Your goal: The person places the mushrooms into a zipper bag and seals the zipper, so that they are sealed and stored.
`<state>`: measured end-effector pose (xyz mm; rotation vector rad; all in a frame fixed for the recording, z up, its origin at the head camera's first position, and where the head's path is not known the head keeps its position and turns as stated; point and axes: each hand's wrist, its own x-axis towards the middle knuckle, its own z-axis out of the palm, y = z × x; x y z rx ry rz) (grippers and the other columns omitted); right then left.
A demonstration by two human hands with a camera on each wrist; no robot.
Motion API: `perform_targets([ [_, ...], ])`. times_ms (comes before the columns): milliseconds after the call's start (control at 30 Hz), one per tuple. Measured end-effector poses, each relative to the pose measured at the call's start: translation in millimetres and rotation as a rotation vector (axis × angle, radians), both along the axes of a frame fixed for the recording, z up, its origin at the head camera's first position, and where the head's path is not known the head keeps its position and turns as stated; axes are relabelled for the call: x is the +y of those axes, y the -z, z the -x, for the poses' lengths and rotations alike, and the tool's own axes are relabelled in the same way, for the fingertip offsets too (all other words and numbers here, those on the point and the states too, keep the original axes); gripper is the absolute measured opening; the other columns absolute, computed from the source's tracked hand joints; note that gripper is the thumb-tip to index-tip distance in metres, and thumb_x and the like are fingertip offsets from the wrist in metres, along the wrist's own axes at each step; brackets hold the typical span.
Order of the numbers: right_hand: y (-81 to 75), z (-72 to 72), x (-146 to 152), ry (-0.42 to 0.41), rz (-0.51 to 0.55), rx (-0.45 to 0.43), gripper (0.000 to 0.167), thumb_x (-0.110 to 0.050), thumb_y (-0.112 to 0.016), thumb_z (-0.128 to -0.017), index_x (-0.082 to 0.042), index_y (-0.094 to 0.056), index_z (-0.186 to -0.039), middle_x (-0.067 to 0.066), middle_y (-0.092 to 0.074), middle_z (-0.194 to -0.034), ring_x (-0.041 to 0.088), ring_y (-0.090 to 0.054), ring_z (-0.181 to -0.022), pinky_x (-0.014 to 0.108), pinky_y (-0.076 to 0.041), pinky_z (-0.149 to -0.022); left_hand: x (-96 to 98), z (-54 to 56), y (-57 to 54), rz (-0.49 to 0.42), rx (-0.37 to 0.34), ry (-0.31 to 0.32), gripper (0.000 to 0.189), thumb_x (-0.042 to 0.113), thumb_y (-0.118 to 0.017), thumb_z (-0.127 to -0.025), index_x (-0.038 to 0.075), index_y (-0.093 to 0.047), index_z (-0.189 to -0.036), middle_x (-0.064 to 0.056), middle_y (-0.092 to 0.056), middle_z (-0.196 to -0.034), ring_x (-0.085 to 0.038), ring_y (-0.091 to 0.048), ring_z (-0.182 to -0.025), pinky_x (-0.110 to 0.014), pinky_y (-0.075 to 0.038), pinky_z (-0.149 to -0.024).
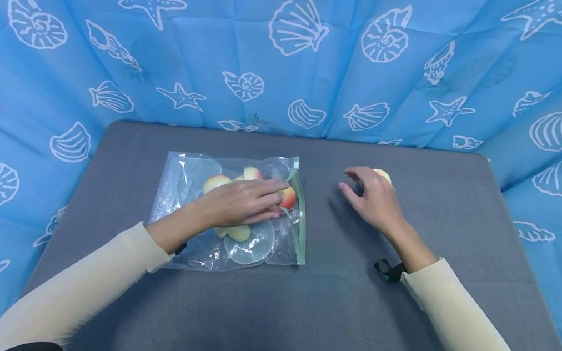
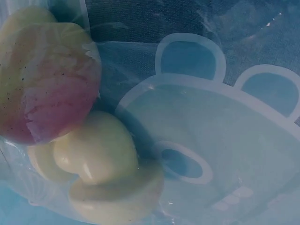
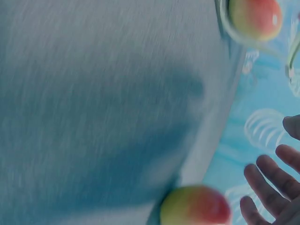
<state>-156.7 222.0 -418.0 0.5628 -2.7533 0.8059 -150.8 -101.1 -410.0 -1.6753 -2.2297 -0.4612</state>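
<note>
A clear zip bag [image 1: 184,245] with a green zip strip lies flat, its mouth to the right. Inside are several pale yellow and red-and-yellow fruit pieces, including a red-blushed fruit [image 2: 51,84] and pale rounded pieces [image 2: 101,150]. My left hand [image 1: 244,199] lies over the bag, its fingers curled at the zip edge and holding the film there. To the right, my right hand [image 1: 376,198] hovers with spread, bent fingers beside a red-and-yellow apple-like fruit [image 3: 194,206]. From the head, only that fruit's pale top [image 1: 382,175] shows behind the hand. The right hand [image 3: 279,192] holds nothing.
The grey cloth-covered table [image 1: 338,325] ends at a blue shell-patterned curtain [image 1: 341,63] behind and at the sides. A pale bear-like print [image 2: 225,136] marks the bag. A dark wrist camera [image 1: 388,269] sits under the right wrist.
</note>
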Motion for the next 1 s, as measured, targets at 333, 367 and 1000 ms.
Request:
perform_targets([
  [333, 1.2, 12.8, 44.1, 0.135, 0.039, -0.099, 0.063, -0.02, -0.077, -0.088, -0.001, -0.049, -0.141, 0.024, -0.044, -0.147, 0.042, -0.039, -0.137, 0.069, -0.024, -0.108, -3.1, -1.9, 0.6, 0.021, 0.02, 0.003, 0.023, 0.029, -0.056, -0.102, 0.006, -0.059, -0.106, -0.02, -0.061, -0.133, -0.031, -0.059, -0.123, -0.036, -0.055, -0.09],
  [367, 1.8, 13.1, 47.4, 0.146, 0.044, -0.126, 0.066, -0.021, -0.078, -0.087, -0.001, -0.047, -0.143, 0.024, -0.042, -0.149, 0.042, -0.037, -0.138, 0.069, -0.024, -0.109, -3.4, -2.0, 1.0, 0.021, 0.024, 0.004, 0.023, 0.028, -0.057, -0.101, 0.006, -0.059, -0.105, -0.02, -0.061, -0.132, -0.031, -0.06, -0.122, -0.036, -0.056, -0.088],
  [1000, 8.7, 13.1, 61.4, 0.176, 0.082, -0.357, 0.075, -0.02, -0.075, -0.09, 0.004, -0.034, -0.149, 0.03, -0.044, -0.142, 0.046, -0.047, -0.124, 0.063, -0.041, -0.097, -5.8, -3.8, 0.9, 0.008, 0.017, -0.004, 0.02, 0.023, -0.069, -0.094, 0.008, -0.058, -0.1, -0.02, -0.06, -0.132, -0.029, -0.068, -0.105, -0.03, -0.059, -0.07],
])
